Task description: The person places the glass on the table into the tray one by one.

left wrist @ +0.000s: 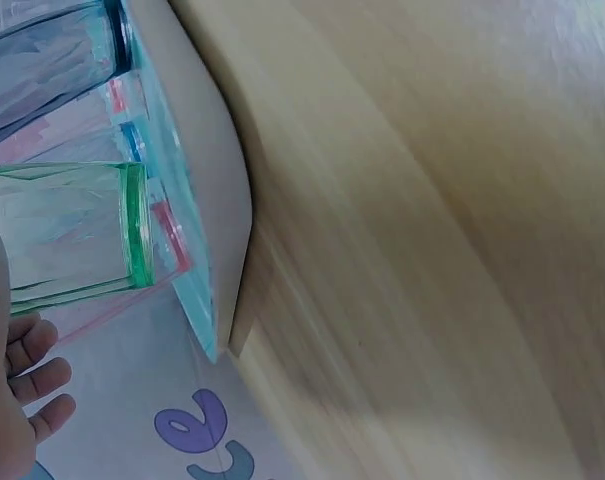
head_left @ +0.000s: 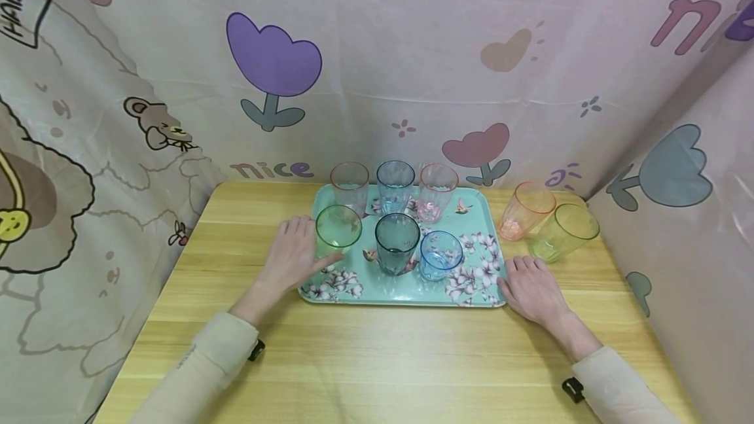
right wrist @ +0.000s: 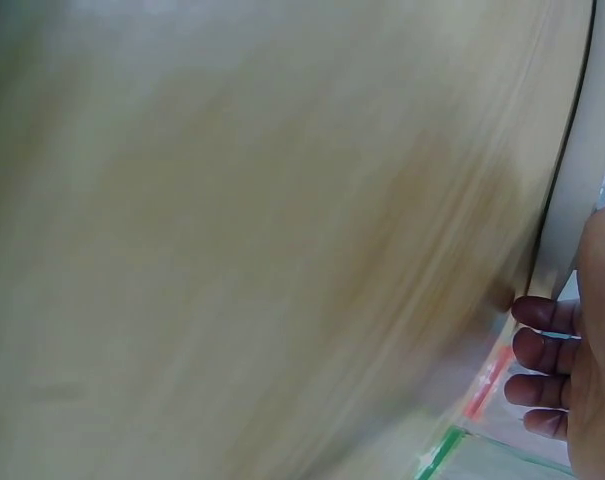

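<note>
My left hand (head_left: 290, 250) is at the front left of the tray (head_left: 377, 294), beside a clear green glass (head_left: 338, 231). Its thumb stretches across the near side of that glass; the other fingers lie to its left, loosely bent in the left wrist view. A smoky dark glass (head_left: 397, 244) and a short blue glass (head_left: 441, 257) stand to the right of the green one. Against the tray's right front corner lies my right hand (head_left: 535, 290), low over the table, its fingers relaxed. Just beyond those fingers stands a yellow-green glass (head_left: 559, 234).
At the back of the tray stand a pink-rimmed glass (head_left: 350, 188), a blue glass (head_left: 396, 188) and a pink glass (head_left: 437, 195). An orange glass (head_left: 524, 213) is on the wooden table (head_left: 377, 365), right of the tray. A printed curtain (head_left: 365, 70) hangs behind.
</note>
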Tool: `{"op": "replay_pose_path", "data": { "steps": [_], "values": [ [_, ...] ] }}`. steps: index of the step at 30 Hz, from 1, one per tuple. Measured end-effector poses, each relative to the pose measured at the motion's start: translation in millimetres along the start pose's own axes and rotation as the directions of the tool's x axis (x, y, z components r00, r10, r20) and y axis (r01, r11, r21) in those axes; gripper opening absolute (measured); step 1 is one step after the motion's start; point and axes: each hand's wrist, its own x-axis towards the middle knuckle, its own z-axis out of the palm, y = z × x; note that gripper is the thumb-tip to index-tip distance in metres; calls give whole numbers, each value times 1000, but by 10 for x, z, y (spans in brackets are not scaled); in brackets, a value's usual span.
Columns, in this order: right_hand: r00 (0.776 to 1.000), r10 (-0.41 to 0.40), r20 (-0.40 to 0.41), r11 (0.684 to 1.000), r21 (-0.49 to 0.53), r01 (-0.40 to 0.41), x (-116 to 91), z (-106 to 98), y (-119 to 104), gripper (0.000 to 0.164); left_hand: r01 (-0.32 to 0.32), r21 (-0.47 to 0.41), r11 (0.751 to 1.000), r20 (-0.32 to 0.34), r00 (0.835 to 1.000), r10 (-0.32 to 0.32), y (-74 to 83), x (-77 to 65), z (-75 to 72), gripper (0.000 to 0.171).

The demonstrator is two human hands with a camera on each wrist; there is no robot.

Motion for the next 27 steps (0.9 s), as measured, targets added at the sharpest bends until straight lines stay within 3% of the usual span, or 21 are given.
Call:
{"op": "replay_pose_path", "data": {
  "steps": [11, 19, 27],
  "values": [
    [1000, 0, -3, 1000, -3, 0, -3, -1, -2, 36, 61, -49, 997, 62, 996, -58, 109, -6, 110, 122],
    [1000, 6, 4, 1000, -7, -6, -10, 3, -3, 36, 85, -118, 989, 96, 993, -74, 165, -20, 181, 84],
    [1000, 6, -5, 1000, -9, -6, -8, 15, -3, 36, 85, -143, 986, 97, 993, -72, 199, -33, 229, 119]
  ]
}}
